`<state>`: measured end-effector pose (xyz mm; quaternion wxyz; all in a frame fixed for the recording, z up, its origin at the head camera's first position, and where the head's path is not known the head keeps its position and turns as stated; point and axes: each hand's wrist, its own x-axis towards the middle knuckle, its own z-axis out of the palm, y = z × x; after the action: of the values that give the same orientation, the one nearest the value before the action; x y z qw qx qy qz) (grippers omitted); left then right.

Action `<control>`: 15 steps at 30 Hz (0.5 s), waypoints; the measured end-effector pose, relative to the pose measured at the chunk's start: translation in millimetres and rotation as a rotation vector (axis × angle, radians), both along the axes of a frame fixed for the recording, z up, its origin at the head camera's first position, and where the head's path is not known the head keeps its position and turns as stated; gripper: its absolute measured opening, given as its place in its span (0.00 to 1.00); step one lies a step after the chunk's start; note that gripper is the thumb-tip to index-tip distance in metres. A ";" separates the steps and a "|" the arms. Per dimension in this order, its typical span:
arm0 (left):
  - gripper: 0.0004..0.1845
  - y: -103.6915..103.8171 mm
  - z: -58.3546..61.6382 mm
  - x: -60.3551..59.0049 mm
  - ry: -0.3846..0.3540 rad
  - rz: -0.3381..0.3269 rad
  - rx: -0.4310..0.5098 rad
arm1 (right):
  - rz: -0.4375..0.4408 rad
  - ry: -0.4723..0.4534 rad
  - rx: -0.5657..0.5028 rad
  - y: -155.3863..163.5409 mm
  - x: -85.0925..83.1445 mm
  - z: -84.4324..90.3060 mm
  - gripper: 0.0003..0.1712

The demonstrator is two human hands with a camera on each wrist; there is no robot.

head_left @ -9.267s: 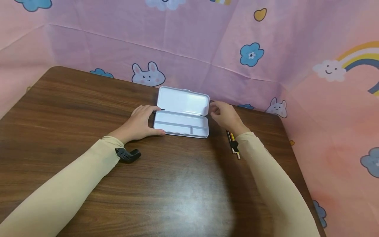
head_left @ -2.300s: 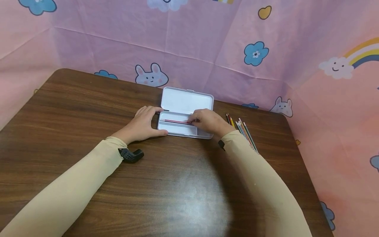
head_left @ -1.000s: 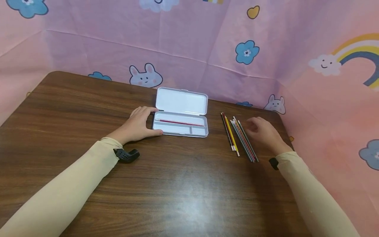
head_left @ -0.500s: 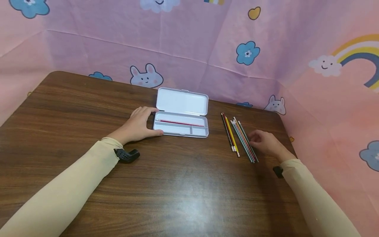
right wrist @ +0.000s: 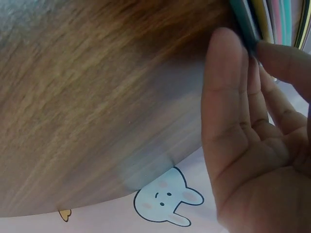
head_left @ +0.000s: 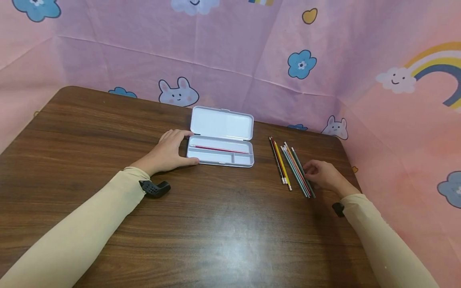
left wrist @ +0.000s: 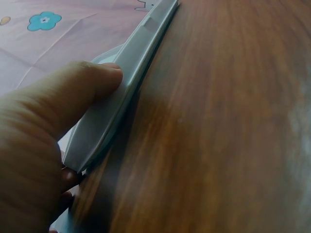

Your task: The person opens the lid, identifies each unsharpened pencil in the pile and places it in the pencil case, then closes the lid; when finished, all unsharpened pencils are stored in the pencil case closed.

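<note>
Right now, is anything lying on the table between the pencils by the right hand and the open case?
Nothing visible. Bare table separates the pencils from the case. The right hand already pinches the outermost pencil; the left hand holds the case's far end.

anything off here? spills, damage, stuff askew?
Nothing stands out. The white pencil case lies open and square on the table with one red pencil in its long compartment. The left hand holds its end; the right hand pinches a green pencil at the edge of the loose pencils.
</note>
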<state>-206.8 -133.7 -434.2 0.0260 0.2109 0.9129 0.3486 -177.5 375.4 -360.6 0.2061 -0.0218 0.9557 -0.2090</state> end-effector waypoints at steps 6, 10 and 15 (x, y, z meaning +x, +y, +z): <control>0.51 -0.3 0.0 -0.4 -0.007 -0.004 0.008 | 0.005 0.005 0.027 0.3 2.9 -1.6 0.19; 0.51 -0.6 -2.3 -1.7 0.001 0.000 -0.001 | 0.056 0.043 0.075 4.3 4.2 -4.1 0.24; 0.52 0.0 -3.4 -2.5 0.011 0.003 -0.005 | 0.130 0.098 0.122 12.0 9.3 -2.9 0.27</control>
<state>-209.4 -133.7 -437.6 0.0209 0.2114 0.9142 0.3451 -168.2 387.3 -363.5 0.1734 -0.0813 0.9721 -0.1352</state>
